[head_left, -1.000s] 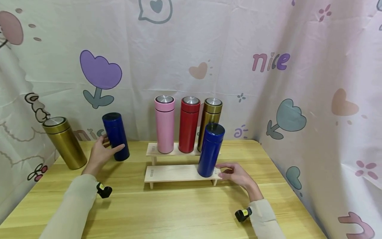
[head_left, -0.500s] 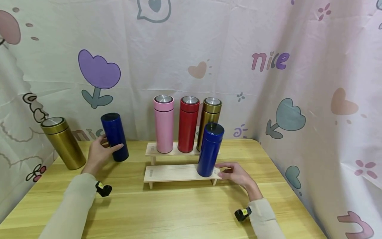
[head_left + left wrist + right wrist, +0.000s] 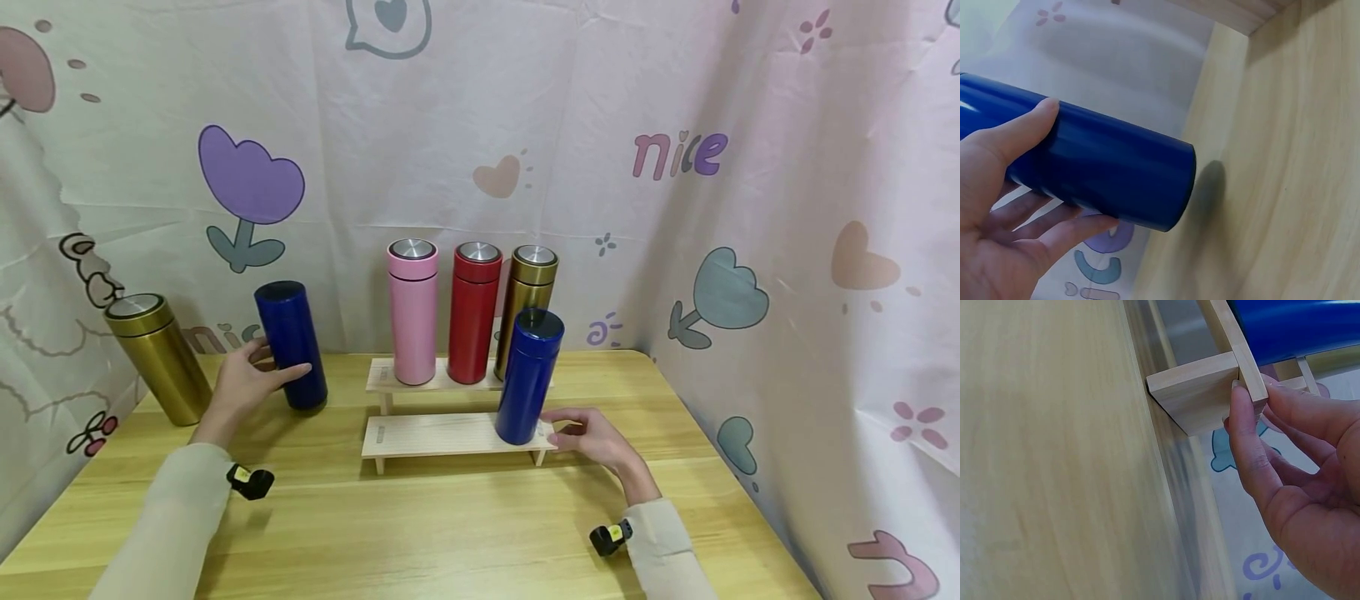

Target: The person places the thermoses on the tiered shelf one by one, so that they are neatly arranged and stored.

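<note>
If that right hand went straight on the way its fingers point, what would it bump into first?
Most likely the glossy dark-blue cylindrical bottle standing on the low pale wooden shelf, whose end the right hand pinches. It looks very close, though the exact gap is hard to judge.

Through the left wrist camera I see the left grip (image 3: 997,244) holding a blue bottle (image 3: 1110,159), thumb (image 3: 1029,128) on its upper side, fingers (image 3: 1075,234) on its lower. The bottle slants across my view, its dark-edged base (image 3: 1187,187) toward the right; whether that base touches the counter (image 3: 1297,156) I cannot tell. A shadow (image 3: 1207,206) lies just beside it. Behind I see printed cloth (image 3: 1129,69), and a wooden piece (image 3: 1244,14) at the top.
</note>
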The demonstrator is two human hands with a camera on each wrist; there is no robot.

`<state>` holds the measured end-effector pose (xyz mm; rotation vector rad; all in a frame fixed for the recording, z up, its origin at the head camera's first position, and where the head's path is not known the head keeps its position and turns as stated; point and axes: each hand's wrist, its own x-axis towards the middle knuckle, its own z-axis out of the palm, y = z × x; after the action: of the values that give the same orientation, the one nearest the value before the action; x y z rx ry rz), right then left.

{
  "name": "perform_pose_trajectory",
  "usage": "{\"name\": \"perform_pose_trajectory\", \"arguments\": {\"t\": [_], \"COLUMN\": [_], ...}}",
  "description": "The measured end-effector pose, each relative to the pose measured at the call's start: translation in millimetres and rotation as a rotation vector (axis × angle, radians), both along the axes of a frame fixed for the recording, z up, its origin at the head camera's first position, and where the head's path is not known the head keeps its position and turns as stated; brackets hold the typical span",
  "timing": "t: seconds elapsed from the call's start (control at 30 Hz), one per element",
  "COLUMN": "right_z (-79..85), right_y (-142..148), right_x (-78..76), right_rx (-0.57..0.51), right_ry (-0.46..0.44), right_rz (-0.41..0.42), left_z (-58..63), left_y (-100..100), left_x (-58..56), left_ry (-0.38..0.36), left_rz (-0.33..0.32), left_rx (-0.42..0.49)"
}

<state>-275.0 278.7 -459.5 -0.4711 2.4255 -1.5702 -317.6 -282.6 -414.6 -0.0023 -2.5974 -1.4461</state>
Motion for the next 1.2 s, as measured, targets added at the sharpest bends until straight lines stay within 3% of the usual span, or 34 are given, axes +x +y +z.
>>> {"name": "perform_pose_trajectory", "arguments": {"t": [0.67, 1.2], "right_z": [-0.9, -0.1], "right_y": [-0.6, -1.6], "right_x": [2.4, 3.5], "right_rx": [-0.010, 0.001], "right_ry": [0.003, 0.004], "right_rz": [-0.003, -0.009], "left_z": [27.3, 36.5], "left_y": [15.8, 23.7], "left_x": [38.7, 51.1], "left_ry": [0.058, 0.029], "left_rz": [-0.131, -0.172], "left_rx": [-0.072, -0.103]}}
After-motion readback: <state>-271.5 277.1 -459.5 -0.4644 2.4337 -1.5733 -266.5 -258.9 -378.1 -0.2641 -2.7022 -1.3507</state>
